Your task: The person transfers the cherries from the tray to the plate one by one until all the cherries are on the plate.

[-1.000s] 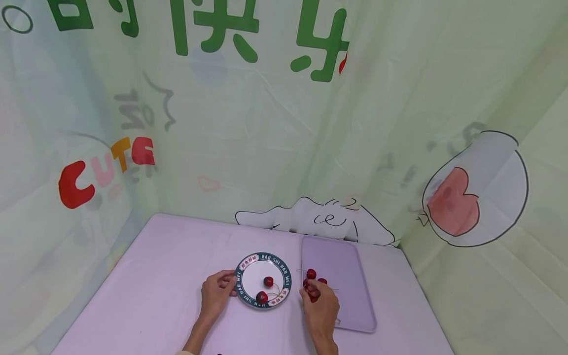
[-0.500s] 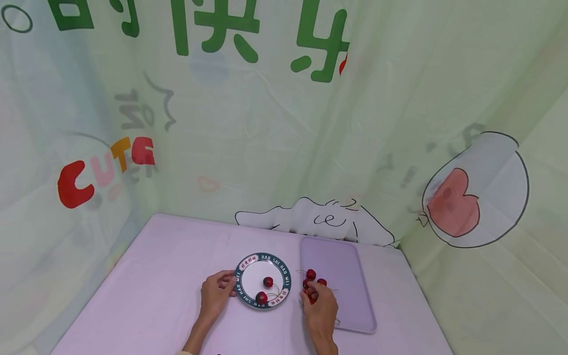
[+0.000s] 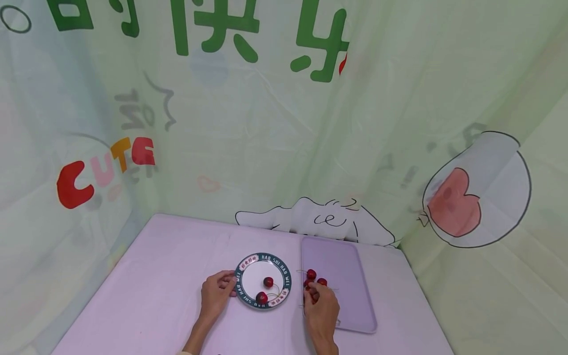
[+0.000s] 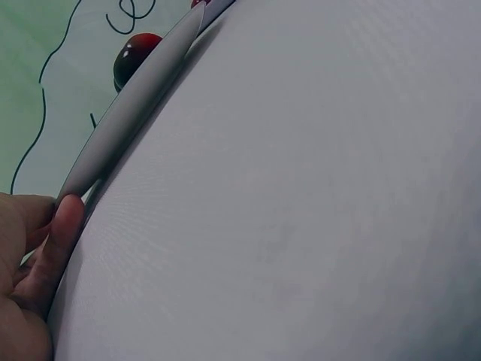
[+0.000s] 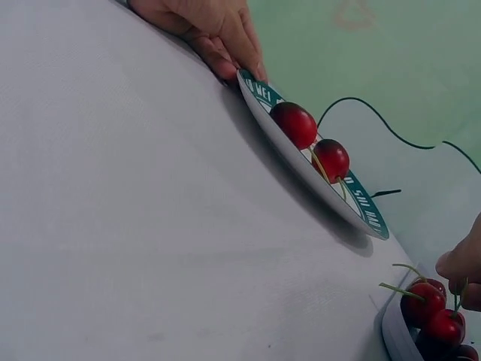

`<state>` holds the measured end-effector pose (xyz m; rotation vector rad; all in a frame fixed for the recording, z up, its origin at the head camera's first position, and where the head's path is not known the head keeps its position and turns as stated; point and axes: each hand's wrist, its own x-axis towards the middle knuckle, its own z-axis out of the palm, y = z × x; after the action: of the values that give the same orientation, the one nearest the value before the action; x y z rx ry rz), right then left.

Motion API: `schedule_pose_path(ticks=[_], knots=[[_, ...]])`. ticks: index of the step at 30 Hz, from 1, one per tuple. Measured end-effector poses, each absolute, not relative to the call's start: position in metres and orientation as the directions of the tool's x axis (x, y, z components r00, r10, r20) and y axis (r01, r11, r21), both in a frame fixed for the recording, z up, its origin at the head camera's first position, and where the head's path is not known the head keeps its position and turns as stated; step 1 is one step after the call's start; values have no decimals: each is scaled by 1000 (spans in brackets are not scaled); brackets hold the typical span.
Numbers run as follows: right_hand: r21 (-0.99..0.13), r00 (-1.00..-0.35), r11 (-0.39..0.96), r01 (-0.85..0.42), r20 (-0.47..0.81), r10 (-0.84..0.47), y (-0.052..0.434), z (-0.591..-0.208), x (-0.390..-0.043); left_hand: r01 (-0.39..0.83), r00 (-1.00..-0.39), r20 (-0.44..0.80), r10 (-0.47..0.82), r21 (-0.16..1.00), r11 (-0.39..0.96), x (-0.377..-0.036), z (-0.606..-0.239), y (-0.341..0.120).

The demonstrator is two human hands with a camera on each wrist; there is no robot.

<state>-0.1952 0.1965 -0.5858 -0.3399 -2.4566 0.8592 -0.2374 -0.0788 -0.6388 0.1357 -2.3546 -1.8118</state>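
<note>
A white plate (image 3: pixel 251 276) with a green lettered rim lies on the lilac table, with two red cherries (image 3: pixel 268 282) on it. My left hand (image 3: pixel 230 286) holds its left rim; the thumb (image 4: pixel 57 226) lies against the plate's edge (image 4: pixel 128 113). To the right, a cluster of cherries (image 3: pixel 311 274) sits in the near-left part of a lilac tray (image 3: pixel 346 266). My right hand (image 3: pixel 313 289) is curled over that cluster. In the right wrist view its fingertips (image 5: pixel 460 265) pinch a stem above the cherries (image 5: pixel 425 299).
The table (image 3: pixel 168 276) is covered with a lilac cloth. It stands in a corner of pale green printed curtains (image 3: pixel 266 148), which hang right at its far and right edges. The far part of the tray holds nothing.
My right hand has crept slightly to the right and closed over the cherries in the tray. The left hand and the plate have stayed put.
</note>
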Motion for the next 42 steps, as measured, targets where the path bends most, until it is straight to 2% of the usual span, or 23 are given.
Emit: schedule_pose_path(ticks=[8, 13, 24, 33, 42], knots=[[-651, -801, 758, 42, 431, 415, 199, -580, -190, 38, -981, 86, -174, 964, 262, -234, -639, -78], [-704, -770, 710, 9, 448, 454, 204, -576, -187, 20, -981, 72, -181, 961, 276, -235, -641, -79], [-775, -723, 631, 24, 423, 547, 220, -559, -180, 37, -979, 91, -180, 960, 279, -233, -639, -79], [-818, -715, 572, 59, 365, 596, 236, -563, -179, 23, -981, 74, -177, 961, 277, -236, -639, -79], [-818, -742, 560, 129, 296, 602, 252, -574, -179, 45, -980, 98, -174, 958, 284, -236, -637, -77]])
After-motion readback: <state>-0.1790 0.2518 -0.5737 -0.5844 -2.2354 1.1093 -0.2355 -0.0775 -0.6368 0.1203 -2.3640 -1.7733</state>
